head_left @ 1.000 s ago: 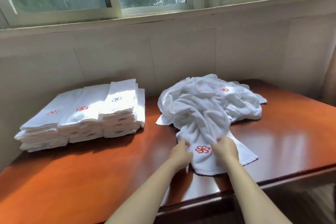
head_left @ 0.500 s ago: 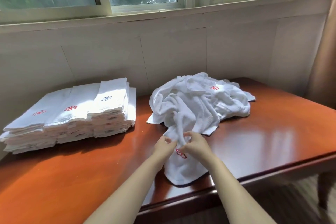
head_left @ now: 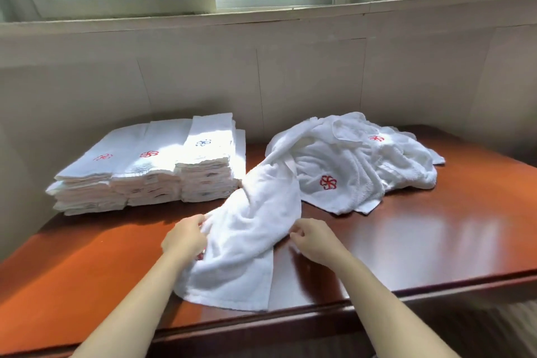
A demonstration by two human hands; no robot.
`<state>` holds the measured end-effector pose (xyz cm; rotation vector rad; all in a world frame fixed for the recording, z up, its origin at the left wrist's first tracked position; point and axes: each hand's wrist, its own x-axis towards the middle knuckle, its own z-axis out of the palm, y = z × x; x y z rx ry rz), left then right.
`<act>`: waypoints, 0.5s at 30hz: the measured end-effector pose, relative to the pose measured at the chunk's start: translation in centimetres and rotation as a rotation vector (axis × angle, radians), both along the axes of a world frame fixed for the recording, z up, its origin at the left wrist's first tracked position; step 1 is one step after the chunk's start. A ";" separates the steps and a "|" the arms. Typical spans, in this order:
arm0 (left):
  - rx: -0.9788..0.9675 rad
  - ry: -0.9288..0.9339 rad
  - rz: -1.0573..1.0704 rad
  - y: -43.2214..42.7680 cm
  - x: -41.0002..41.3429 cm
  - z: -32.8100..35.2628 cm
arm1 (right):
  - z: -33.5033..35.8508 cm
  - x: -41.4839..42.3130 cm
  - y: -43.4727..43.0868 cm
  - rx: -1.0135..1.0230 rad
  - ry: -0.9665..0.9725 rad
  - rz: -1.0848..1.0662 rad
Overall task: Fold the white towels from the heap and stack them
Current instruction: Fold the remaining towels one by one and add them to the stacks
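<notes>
A white towel point(head_left: 252, 244) lies pulled out from the heap toward the table's front edge, its far end still trailing up onto the heap point(head_left: 366, 163). My left hand point(head_left: 184, 240) grips the towel's left edge, and my right hand point(head_left: 315, 240) pinches its right edge with curled fingers. The heap of crumpled white towels with red logos sits at the back right. Stacks of folded white towels point(head_left: 145, 166) stand in three rows at the back left.
The reddish-brown wooden table point(head_left: 421, 244) stands against a tiled wall under a window. Its front edge runs just below the pulled towel. Bare tabletop shows at the front left and to the right of my hands.
The towel has been drawn out of the heap and to the left. My hands, close together before, have moved apart to its two edges. The view shifted right.
</notes>
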<state>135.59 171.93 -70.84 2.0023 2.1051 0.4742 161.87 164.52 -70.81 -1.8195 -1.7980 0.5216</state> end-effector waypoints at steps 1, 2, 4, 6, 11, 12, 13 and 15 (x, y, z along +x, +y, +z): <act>0.006 0.024 0.041 -0.1 -1.7 -0.1 | -0.3 -0.6 0.3 -0.004 -0.010 -0.007; 0.016 0.034 0.072 -0.4 -3.2 -0.2 | -0.5 -1.3 0.7 -0.001 -0.029 -0.019; 0.037 0.020 0.131 -1.1 -5.8 -0.5 | -0.7 -2.9 1.4 0.027 -0.089 -0.040; 0.071 -0.040 0.183 -1.9 -7.9 -1.1 | -0.8 -4.9 2.1 0.083 -0.177 -0.023; 0.191 -0.487 0.249 -2.8 -11.0 -1.9 | -1.2 -11.0 3.1 0.191 -0.410 0.202; 0.190 -0.633 0.290 -2.9 -11.4 -1.7 | -1.4 -12.1 3.1 0.155 -0.436 0.225; 0.187 -0.735 0.321 -2.9 -11.9 -1.6 | -1.5 -13.0 3.1 0.119 -0.459 0.230; 0.179 -0.759 0.345 -2.9 -12.8 -1.6 | -1.6 -14.0 3.2 0.097 -0.497 0.209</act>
